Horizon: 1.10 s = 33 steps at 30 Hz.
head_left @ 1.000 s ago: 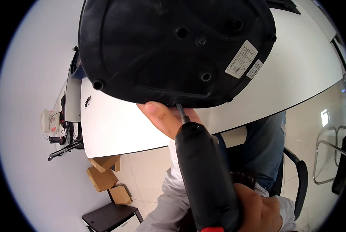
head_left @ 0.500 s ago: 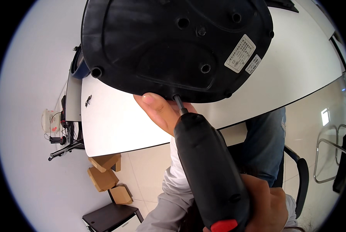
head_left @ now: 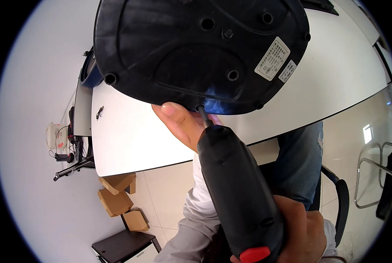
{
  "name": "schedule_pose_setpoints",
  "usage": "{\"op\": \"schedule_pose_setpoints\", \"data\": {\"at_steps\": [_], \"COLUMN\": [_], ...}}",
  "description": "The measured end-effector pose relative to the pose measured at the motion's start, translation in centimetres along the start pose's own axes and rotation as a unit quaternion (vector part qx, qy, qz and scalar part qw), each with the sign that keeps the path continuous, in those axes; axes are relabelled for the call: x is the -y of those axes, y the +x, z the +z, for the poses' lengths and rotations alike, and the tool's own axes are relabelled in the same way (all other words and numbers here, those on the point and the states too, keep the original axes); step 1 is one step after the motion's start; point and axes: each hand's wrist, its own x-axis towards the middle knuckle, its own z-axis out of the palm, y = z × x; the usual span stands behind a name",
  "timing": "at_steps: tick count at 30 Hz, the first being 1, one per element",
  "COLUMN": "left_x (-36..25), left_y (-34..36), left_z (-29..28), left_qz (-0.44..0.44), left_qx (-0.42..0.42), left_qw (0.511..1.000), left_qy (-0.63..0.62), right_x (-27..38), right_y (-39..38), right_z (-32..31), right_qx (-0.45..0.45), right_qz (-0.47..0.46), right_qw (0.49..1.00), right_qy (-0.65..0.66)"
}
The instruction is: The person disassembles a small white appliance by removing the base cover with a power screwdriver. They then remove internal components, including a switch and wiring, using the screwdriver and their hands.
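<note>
A black plastic base [head_left: 178, 57], rounded, with several round holes and two pale labels, fills the upper middle, its underside facing me. My left hand [head_left: 182, 125] grips its near edge, thumb on the near side and fingers mostly hidden behind. In my right hand [head_left: 303, 230] is a black cordless screwdriver [head_left: 239, 184] with a red part at its rear end. Its metal bit [head_left: 203, 115] sits in a hole at the base's near edge. Bluish light falls on the plastic beside the bit. Any screw there is hidden.
Behind the base spreads a white table [head_left: 130, 136], with a short black cable [head_left: 100, 113] and a dark blue round object [head_left: 90, 72] at its left. Cardboard boxes [head_left: 115, 201] lie on the left above a dark stool [head_left: 123, 245]. A chair armrest [head_left: 342, 197] is at right.
A bluish glow now shows on the base near the bit, where there was none before. The base, both hands and the screwdriver have barely shifted.
</note>
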Motion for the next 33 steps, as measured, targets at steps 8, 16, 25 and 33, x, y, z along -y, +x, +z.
{"op": "schedule_pose_setpoints", "data": {"at_steps": [8,16,25,33], "left_x": [0.5,0.5,0.6,0.6], "left_y": [0.5,0.6,0.7,0.6], "left_z": [0.0,-0.1,-0.5,-0.1], "left_qz": [-0.005,-0.001,0.004,0.004], "left_qx": [0.005,0.007,0.009,0.022], "left_qw": [1.000,0.999,0.999,0.999], "left_qy": [-0.022,-0.031,-0.038,-0.044], "right_x": [0.0,-0.2,-0.7,-0.8], "right_y": [0.5,0.3,0.1,-0.1], "right_z": [0.1,0.9,1.2,0.9], "right_qx": [0.030,0.007,-0.014,-0.003], "right_qz": [0.020,0.005,-0.017,-0.012], "right_qw": [0.999,1.000,1.000,1.000], "right_qy": [-0.015,-0.009,-0.012,0.004]}}
